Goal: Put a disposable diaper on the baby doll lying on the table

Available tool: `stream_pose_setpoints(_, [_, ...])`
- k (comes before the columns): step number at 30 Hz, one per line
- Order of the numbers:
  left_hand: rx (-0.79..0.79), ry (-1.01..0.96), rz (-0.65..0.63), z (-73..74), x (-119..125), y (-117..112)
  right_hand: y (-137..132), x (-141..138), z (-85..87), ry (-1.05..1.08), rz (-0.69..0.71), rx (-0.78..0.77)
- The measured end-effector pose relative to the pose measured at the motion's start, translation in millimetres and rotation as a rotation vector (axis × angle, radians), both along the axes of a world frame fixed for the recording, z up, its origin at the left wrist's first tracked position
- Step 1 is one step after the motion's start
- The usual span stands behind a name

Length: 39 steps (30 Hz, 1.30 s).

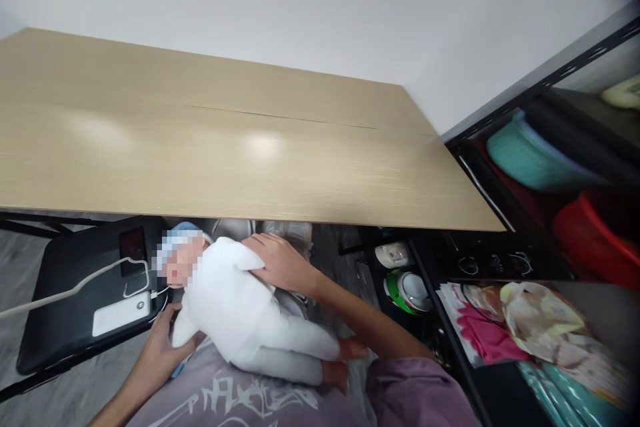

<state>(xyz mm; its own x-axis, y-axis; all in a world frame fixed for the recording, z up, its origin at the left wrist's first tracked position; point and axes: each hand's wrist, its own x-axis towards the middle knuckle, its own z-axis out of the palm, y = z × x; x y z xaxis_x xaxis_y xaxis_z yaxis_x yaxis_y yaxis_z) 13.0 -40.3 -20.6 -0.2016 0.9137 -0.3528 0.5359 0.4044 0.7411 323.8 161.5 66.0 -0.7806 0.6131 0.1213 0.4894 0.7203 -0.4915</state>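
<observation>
While I watch remotely, my left hand (163,345) and right hand (286,263) both hold one rounded doll (231,303) in white fabric.

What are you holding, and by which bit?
A doll in white: the left grip holds one sleeved arm, the right grip the other.

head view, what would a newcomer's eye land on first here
Probably the white-clothed doll, low and left of centre, with the left hand at its sleeve and the right hand on its other side. Next come the broad wood-coloured table across the middle and the bright red container at the right edge.
</observation>
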Motion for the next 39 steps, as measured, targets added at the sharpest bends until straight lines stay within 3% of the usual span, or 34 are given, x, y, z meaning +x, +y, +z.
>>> stream_pose_setpoints(5, [0.130, -0.086, 0.054, 14.7, 6.3, -9.1, -33.3, 33.7, 51.2, 0.083, -0.034, 0.091])
stream_pose_setpoints(8, [0.205, -0.044, -0.055, 35.9, 1.1, 9.6, -45.3, 58.8, 75.9, 0.113, -0.165, 0.126])
stream_pose_setpoints(11, [0.256, 0.058, -0.263, 72.6, -6.5, 59.0, -38.4, 76.7, 87.1, 0.151, -0.349, 0.100])
stream_pose_setpoints(13, [0.275, 0.138, -0.394, 99.4, -9.2, 103.1, -21.1, 82.8, 84.9, 0.150, -0.475, 0.081])
stream_pose_setpoints(16, [0.294, 0.256, -0.506, 129.7, -7.5, 170.8, 17.9, 86.4, 69.3, 0.114, -0.640, 0.104])
stream_pose_setpoints(18, [0.320, 0.317, -0.523, 140.1, -4.7, 207.9, 44.4, 88.3, 54.8, 0.112, -0.689, 0.138])
stream_pose_setpoints(22, [0.322, 0.452, -0.509, 145.8, -5.8, 246.2, 73.1, 97.2, 29.4, 0.168, -0.710, 0.196])
stream_pose_setpoints(26, [0.368, 0.588, -0.441, 143.2, -12.7, 250.4, 70.0, 107.3, 11.9, 0.216, -0.701, 0.222])
stream_pose_setpoints(30, [0.469, 0.597, -0.464, 133.4, -13.5, 263.5, 76.6, 110.3, -5.3, 0.198, -0.708, 0.238])
stream_pose_setpoints(39, [0.553, 0.623, -0.484, 120.0, -19.3, 358.1, 170.3, 104.3, -29.2, 0.174, -0.744, 0.289])
